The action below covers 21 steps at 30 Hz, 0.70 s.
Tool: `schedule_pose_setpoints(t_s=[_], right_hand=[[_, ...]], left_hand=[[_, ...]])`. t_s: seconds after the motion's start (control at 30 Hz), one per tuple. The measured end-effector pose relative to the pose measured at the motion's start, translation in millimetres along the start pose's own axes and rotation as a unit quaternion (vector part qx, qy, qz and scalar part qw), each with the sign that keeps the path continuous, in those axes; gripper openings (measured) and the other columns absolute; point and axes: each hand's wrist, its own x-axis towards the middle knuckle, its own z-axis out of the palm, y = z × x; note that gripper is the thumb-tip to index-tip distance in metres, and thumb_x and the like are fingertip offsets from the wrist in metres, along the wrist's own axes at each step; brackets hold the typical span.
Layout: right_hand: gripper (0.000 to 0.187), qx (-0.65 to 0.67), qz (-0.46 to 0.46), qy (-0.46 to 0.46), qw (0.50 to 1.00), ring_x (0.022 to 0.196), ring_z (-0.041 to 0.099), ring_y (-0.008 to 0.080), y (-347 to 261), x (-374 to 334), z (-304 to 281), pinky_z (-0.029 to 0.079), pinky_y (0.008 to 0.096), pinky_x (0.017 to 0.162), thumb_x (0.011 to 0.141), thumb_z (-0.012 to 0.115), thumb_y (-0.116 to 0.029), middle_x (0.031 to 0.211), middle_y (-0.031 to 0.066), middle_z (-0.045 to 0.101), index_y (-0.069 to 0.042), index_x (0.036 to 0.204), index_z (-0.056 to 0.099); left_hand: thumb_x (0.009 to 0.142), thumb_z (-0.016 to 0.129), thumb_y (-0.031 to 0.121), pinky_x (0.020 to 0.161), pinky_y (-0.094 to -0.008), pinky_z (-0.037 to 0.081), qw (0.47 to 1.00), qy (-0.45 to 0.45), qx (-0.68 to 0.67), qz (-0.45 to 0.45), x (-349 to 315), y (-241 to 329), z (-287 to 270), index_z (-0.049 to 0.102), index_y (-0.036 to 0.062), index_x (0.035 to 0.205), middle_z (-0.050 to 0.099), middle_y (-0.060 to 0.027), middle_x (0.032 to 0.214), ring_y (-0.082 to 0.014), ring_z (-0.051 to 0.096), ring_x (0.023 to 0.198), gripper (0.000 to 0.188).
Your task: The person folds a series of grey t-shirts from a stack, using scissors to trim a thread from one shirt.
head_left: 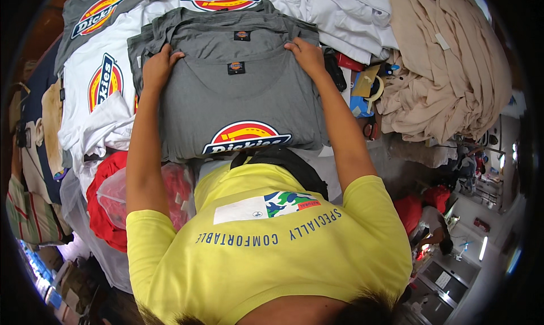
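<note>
A grey T-shirt [238, 101] lies in front of me, neck opening away from me, with a small dark neck label and part of a red, yellow and blue chest print showing. My left hand [158, 70] is closed on its left shoulder, thumb on top of the cloth. At the right shoulder, my right hand [306, 56] pinches the fabric; some of its fingertips are hidden. More grey T-shirts [243, 20] are stacked directly beneath and beyond, one showing a similar neck label [242, 35].
White printed T-shirts [85, 70] spread out on the left. Folded white garments [351, 13] and a large beige cloth pile [447, 70] stand right. Between them are a tape roll [375, 93] and red-handled scissors [370, 129]. A red bundle [107, 195] sits lower left; another person [433, 231] is far right.
</note>
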Motion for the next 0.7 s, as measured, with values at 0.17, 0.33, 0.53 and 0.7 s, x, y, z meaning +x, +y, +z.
schedule_pose_setpoints(t_s=[0.17, 0.33, 0.53, 0.7], right_hand=[[0.036, -0.112, -0.159, 0.137, 0.971, 0.065, 0.057, 0.0261, -25, 15, -12, 0.035, 0.0390, 0.058, 0.077, 0.052, -0.046, 0.065, 0.0063, 0.059, -0.010, 0.074, 0.053], [0.037, -0.114, -0.151, 0.169, 0.967, 0.063, 0.056, 0.0262, -13, 23, 16, 0.036, 0.0379, 0.057, 0.077, 0.051, -0.046, 0.064, 0.0067, 0.058, -0.010, 0.071, 0.051], [0.039, -0.083, -0.145, 0.149, 0.975, 0.062, 0.057, 0.0282, -6, 26, 19, 0.040, 0.0405, 0.058, 0.076, 0.051, -0.049, 0.062, 0.0078, 0.058, -0.010, 0.072, 0.051], [0.040, -0.114, -0.138, 0.083, 0.980, 0.054, 0.056, 0.0291, -16, 30, 6, 0.041, 0.0397, 0.053, 0.077, 0.050, -0.050, 0.058, 0.0078, 0.058, -0.011, 0.069, 0.052]], left_hand=[[0.080, 0.047, 0.051, 0.050, -0.0410, 0.041, 0.995, 0.077, -0.048, 0.040, 5, 8, -5, 0.045, 0.0073, 0.082, 0.058, -0.0134, 0.062, -0.0330, 0.057, 0.060, 0.044], [0.081, 0.048, 0.048, 0.044, -0.0385, 0.040, 0.996, 0.064, 0.062, 0.025, 11, 7, 8, 0.044, 0.0080, 0.078, 0.056, -0.0122, 0.059, -0.0311, 0.056, 0.053, 0.040], [0.081, 0.052, 0.027, 0.073, -0.0396, 0.039, 0.957, 0.244, 0.146, 0.053, -1, 48, -4, 0.053, 0.0134, 0.088, 0.056, -0.0044, 0.089, -0.0224, 0.053, 0.086, 0.015], [0.071, 0.064, 0.022, 0.094, -0.0470, 0.028, 0.957, 0.040, -0.185, 0.221, -74, 175, 8, 0.053, 0.0130, 0.108, 0.044, -0.0072, 0.124, -0.0289, 0.037, 0.118, 0.040]])
